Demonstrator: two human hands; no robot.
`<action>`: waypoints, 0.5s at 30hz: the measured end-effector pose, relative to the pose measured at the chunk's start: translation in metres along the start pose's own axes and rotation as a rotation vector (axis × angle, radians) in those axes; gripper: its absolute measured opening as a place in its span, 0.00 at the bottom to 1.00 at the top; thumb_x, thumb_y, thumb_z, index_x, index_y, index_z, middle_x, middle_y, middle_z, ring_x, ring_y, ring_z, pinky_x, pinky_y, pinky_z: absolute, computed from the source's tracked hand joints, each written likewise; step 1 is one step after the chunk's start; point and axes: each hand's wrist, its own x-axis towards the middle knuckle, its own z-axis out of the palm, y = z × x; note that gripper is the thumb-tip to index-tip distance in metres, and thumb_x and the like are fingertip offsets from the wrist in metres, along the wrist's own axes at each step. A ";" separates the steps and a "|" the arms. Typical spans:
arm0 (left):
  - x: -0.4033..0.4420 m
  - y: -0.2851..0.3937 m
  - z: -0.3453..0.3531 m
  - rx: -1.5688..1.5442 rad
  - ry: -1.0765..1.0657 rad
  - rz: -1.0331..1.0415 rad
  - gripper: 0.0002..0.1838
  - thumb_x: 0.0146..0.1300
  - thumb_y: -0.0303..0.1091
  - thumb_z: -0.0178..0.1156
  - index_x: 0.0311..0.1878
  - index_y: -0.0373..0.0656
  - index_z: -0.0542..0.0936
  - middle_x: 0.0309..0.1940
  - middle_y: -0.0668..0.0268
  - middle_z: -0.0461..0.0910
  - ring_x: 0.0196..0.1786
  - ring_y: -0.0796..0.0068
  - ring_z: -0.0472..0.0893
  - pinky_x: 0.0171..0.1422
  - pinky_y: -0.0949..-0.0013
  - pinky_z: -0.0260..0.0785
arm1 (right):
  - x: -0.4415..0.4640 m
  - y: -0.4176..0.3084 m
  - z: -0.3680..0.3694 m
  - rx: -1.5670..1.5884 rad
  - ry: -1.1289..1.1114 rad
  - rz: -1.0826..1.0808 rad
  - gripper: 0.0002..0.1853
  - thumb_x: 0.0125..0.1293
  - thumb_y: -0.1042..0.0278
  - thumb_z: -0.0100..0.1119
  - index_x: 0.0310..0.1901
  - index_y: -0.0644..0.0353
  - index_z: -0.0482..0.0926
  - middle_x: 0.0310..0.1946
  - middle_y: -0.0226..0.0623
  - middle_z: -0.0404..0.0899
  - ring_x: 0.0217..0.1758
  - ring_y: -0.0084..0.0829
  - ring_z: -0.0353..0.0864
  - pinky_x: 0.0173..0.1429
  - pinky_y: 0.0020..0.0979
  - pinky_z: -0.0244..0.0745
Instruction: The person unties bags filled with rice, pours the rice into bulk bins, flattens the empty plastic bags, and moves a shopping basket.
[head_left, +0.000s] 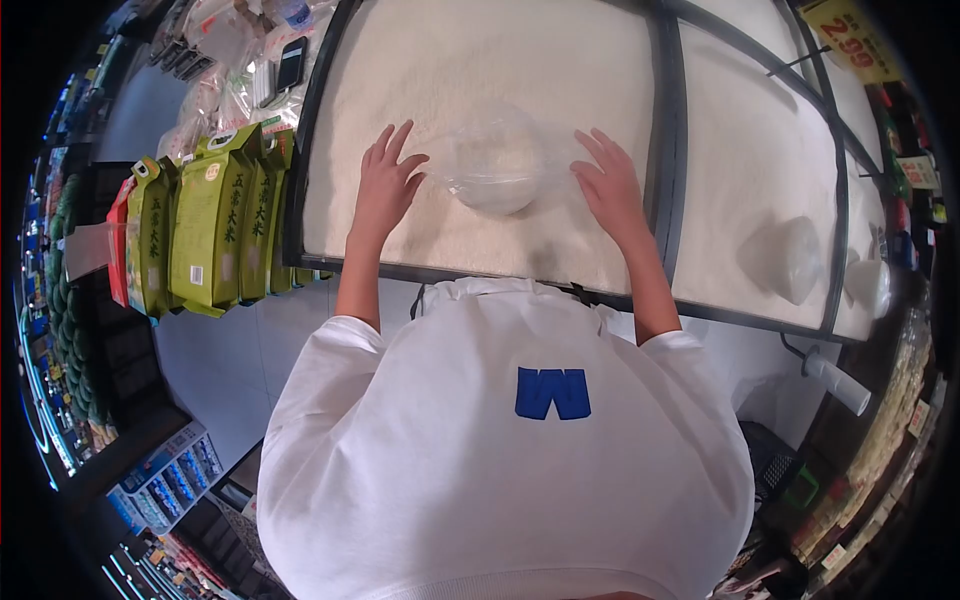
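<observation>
A clear plastic bag with rice bulging in its middle is between my two hands, over the loose white rice in a black-framed bin. My left hand is at the bag's left end, thumb and forefinger on the thin film, other fingers spread. At the right end, my right hand pinches the film in the same way, its other fingers raised. The film is see-through, so the exact grip is hard to make out. A faint shadow lies on the rice below the bag.
Green rice packages stand left of the bin. Behind them a phone lies among plastic bags. A black divider separates a second rice section, where a whitish scoop or bowl rests. A white roll hangs at the front right.
</observation>
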 end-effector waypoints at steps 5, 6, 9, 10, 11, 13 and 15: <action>0.008 -0.013 -0.010 -0.138 0.109 -0.195 0.02 0.55 0.27 0.61 0.31 0.41 0.78 0.36 0.62 0.79 0.41 0.61 0.78 0.40 0.61 0.69 | 0.013 0.003 -0.003 0.125 0.138 -0.037 0.05 0.55 0.76 0.58 0.35 0.60 0.77 0.50 0.34 0.75 0.58 0.40 0.70 0.60 0.41 0.66; 0.011 -0.012 -0.008 -0.115 0.223 -0.093 0.01 0.55 0.27 0.60 0.31 0.41 0.78 0.27 0.63 0.77 0.32 0.62 0.78 0.33 0.63 0.68 | 0.015 0.002 -0.001 0.124 0.139 -0.036 0.05 0.55 0.76 0.58 0.35 0.60 0.77 0.50 0.34 0.75 0.58 0.40 0.70 0.60 0.41 0.66; 0.008 -0.008 0.004 -0.191 0.198 -0.274 0.00 0.56 0.26 0.59 0.31 0.42 0.78 0.28 0.63 0.78 0.32 0.63 0.78 0.33 0.64 0.68 | 0.022 0.003 0.005 0.115 0.205 0.012 0.05 0.55 0.76 0.57 0.34 0.60 0.76 0.44 0.35 0.77 0.52 0.38 0.74 0.57 0.41 0.68; 0.011 -0.011 0.007 -0.170 0.230 -0.241 0.01 0.56 0.26 0.59 0.31 0.42 0.78 0.27 0.64 0.77 0.30 0.64 0.78 0.32 0.65 0.68 | 0.022 0.007 0.010 0.140 0.199 0.028 0.05 0.55 0.75 0.57 0.35 0.60 0.76 0.41 0.36 0.78 0.50 0.39 0.76 0.55 0.40 0.69; 0.016 -0.016 0.010 -0.171 0.231 -0.239 0.01 0.56 0.26 0.59 0.31 0.42 0.78 0.27 0.64 0.77 0.30 0.64 0.78 0.32 0.65 0.68 | 0.023 0.011 0.013 0.167 0.192 0.043 0.05 0.56 0.75 0.56 0.35 0.60 0.77 0.38 0.37 0.79 0.47 0.39 0.77 0.54 0.40 0.70; 0.031 -0.022 0.009 -0.164 0.253 -0.139 0.01 0.56 0.27 0.60 0.32 0.43 0.78 0.28 0.65 0.78 0.30 0.63 0.78 0.32 0.65 0.69 | 0.032 0.020 0.016 0.195 0.197 0.111 0.05 0.58 0.73 0.55 0.36 0.60 0.77 0.36 0.37 0.79 0.44 0.38 0.78 0.51 0.38 0.71; 0.058 -0.033 0.008 -0.141 0.232 -0.076 0.02 0.56 0.28 0.61 0.32 0.43 0.78 0.27 0.65 0.78 0.30 0.64 0.78 0.32 0.65 0.69 | 0.043 0.033 0.022 0.229 0.195 0.173 0.05 0.61 0.72 0.53 0.36 0.60 0.77 0.33 0.38 0.80 0.41 0.38 0.79 0.47 0.36 0.72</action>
